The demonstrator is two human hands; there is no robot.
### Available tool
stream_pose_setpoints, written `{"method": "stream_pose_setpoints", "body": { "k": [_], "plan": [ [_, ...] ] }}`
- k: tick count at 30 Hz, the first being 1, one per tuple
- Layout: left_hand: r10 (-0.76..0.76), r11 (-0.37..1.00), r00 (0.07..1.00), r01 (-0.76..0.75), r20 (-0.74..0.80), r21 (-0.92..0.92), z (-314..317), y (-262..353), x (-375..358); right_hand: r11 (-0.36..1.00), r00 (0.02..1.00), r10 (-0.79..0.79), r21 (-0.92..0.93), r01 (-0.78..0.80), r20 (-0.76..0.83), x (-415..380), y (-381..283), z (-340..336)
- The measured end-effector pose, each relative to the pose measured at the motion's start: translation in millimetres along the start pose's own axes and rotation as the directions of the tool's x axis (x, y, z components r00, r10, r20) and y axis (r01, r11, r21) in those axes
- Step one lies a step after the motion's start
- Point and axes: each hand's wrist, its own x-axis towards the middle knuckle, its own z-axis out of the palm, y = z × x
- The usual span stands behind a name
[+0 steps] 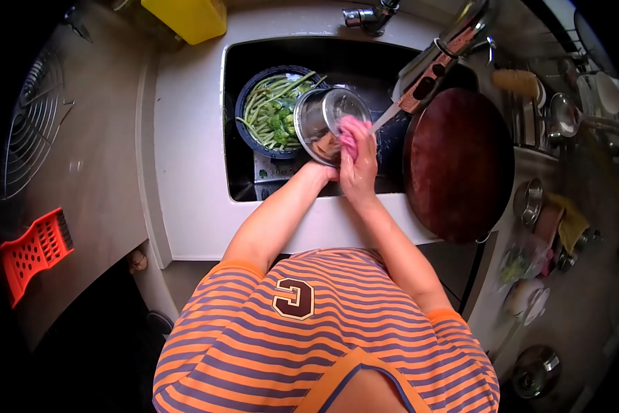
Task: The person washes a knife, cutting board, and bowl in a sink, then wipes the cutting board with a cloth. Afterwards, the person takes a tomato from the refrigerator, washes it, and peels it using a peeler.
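Note:
Over the sink [244,189] a shiny metal bowl [313,124] is tilted on its side. My left hand [328,172] grips it by the near lower edge, and most of its fingers are hidden behind the bowl. A bunched pink cloth [354,134] is in my right hand [359,168], pressed against the bowl at its right side. Water runs from the faucet [430,79] close to the cloth. Just left of the bowl, a dark blue basin [240,113] holds green beans [261,100] and leafy green pieces [280,124], partly covered by the bowl.
A large round dark-brown board [461,165] leans over the sink's right side. At the back left stands a yellow container [189,17]. An orange grater [37,251] and a wire rack [34,127] are on the left. Utensils and small metal bowls [528,201] crowd the right.

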Motion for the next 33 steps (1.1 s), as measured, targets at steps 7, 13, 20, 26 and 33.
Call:
{"method": "stream_pose_setpoints", "body": {
  "k": [7,13,20,26,33],
  "plan": [
    [-0.471,0.877,0.859,0.432,0.199,0.211,-73,6,41,0.721,0.730,0.588,0.184,-0.668,0.348,72,70,-2],
    [-0.425,0.905,0.803,0.372,0.418,0.205,-71,9,34,0.917,0.900,0.383,0.197,-0.346,-0.207,0,82,17],
    [-0.097,0.991,0.990,0.086,0.105,0.104,-36,-14,22,0.954,0.954,-0.239,-0.141,0.265,0.178,-21,-10,-2],
    [0.045,0.970,0.976,-0.095,0.215,0.225,-49,-16,22,0.972,0.976,0.116,-0.225,-0.073,0.182,83,5,4],
    [0.286,0.915,0.900,-0.358,0.330,0.185,-76,-10,27,0.359,0.591,0.611,0.481,-0.800,0.527,75,129,21]
  ]
}}
